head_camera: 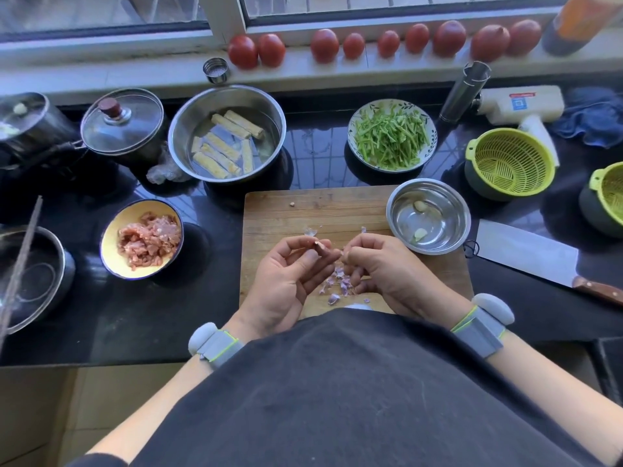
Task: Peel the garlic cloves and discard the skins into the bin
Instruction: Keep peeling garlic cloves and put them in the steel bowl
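My left hand (286, 281) pinches a small garlic clove (318, 245) at its fingertips, above the wooden cutting board (303, 210). My right hand (381, 267) is curled close beside it, fingertips almost touching the left ones; what it holds is hidden. Purple garlic skins (338, 284) lie scattered on the board beneath both hands. Two peeled cloves (419, 220) sit in a small steel bowl (453, 227) on the board's right corner. No bin is in view.
A cleaver (526, 254) lies right of the board. A yellow bowl of minced meat (141, 239) stands to the left, a steel bowl of tofu sticks (227, 134) and a plate of green strips (392, 134) behind. Green colanders (510, 161) are far right, tomatoes (387, 43) on the sill.
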Motion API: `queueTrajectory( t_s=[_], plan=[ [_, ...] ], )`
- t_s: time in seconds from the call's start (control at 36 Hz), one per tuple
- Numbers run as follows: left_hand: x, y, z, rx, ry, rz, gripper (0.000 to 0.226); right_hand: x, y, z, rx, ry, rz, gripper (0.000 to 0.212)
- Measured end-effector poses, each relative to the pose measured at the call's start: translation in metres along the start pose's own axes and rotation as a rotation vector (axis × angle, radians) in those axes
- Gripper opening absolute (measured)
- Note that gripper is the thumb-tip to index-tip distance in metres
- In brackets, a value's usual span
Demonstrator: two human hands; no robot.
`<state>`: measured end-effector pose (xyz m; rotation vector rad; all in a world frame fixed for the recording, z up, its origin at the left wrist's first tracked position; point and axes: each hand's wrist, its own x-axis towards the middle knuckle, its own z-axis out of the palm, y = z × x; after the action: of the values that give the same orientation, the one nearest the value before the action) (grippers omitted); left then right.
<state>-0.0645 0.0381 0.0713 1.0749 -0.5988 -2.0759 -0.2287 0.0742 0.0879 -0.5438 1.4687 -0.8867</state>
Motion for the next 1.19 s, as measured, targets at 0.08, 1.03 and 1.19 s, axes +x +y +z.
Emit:
queueTrajectory(
  t_s=[0.08,1.03,1.19],
  plan=[
    [0.001,0.001,-0.003,-0.064,0.032,-0.052,0.016,0.006,0.005,-0.006,-0.156,0.106,-0.016,0.017],
    [-0.002,-0.003,-0.001,0.22,-0.026,0.061,0.014,-0.005,-0.001,-0.004,-0.738,0.1,-0.718,0.011],
    [-0.003,-0.001,-0.002,0.301,-0.039,0.111,0.014,-0.006,-0.002,-0.002,-0.586,0.074,-0.598,0.012]
  ],
)
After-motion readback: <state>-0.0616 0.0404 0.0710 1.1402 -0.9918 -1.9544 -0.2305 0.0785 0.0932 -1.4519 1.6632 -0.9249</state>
